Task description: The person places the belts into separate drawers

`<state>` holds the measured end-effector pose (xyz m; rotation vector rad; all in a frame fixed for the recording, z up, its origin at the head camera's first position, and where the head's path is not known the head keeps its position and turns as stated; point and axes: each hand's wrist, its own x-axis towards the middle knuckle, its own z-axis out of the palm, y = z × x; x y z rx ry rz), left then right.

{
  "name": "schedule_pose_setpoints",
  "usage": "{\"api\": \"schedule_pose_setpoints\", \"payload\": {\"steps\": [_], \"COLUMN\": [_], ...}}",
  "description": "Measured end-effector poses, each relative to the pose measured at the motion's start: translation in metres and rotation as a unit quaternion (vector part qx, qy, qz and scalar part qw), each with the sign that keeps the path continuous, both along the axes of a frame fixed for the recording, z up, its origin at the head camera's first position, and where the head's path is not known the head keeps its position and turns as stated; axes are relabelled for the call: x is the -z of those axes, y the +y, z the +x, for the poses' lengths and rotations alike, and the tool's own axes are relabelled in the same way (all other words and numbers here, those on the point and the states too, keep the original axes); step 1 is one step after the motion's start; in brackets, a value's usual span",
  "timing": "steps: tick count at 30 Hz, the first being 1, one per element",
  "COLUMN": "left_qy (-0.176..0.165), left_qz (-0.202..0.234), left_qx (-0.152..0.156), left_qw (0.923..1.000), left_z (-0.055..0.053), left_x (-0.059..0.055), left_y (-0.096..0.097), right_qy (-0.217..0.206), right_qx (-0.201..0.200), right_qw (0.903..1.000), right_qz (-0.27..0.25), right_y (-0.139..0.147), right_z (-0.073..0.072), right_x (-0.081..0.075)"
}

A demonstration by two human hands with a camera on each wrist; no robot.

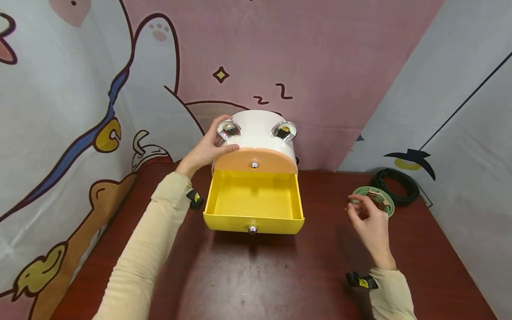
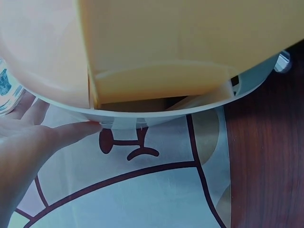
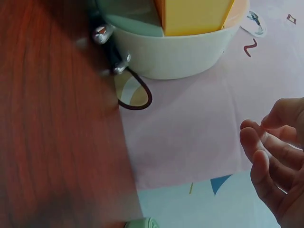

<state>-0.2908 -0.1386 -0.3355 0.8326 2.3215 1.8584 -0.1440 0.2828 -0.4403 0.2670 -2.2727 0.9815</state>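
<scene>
A white storage box (image 1: 258, 120) with silver eye-like domes stands at the back of the table. Its yellow drawer (image 1: 252, 224) is pulled out, and the inside is bare. Above that, an orange drawer front (image 1: 276, 161) sits closed. My left hand (image 1: 206, 146) holds the box's upper left side, thumb at the front edge and fingers behind the left dome. In the left wrist view, the thumb lies along the white rim (image 2: 142, 114). My right hand (image 1: 370, 224) hovers with loosely bent fingers and nothing in them, near a coiled green belt (image 1: 389, 211).
A coiled black belt (image 1: 412, 189) lies behind the green one, at the table's back right. The brown table (image 1: 240, 275) meets a cartoon-printed cloth backdrop (image 1: 312, 89) right behind the box.
</scene>
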Motion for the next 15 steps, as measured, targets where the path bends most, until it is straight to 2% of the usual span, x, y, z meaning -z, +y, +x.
{"api": "schedule_pose_setpoints", "payload": {"steps": [6, 9, 15], "left_qy": [0.001, -0.001, 0.011], "left_qz": [0.000, -0.001, -0.029], "left_qx": [-0.003, -0.003, -0.023], "left_qw": [1.0000, 1.0000, 0.9992], "left_z": [0.000, 0.000, 0.001], "left_x": [0.000, 0.001, 0.000], "left_y": [0.000, 0.000, -0.001], "right_qy": [-0.021, -0.031, -0.034], "right_qx": [0.010, 0.027, 0.062], "right_qw": [0.9997, 0.9991, 0.9975], "right_qz": [-0.010, -0.010, 0.001], "right_y": [0.007, 0.012, 0.023], "right_z": [0.001, 0.001, 0.000], "right_x": [0.006, 0.009, 0.012]}}
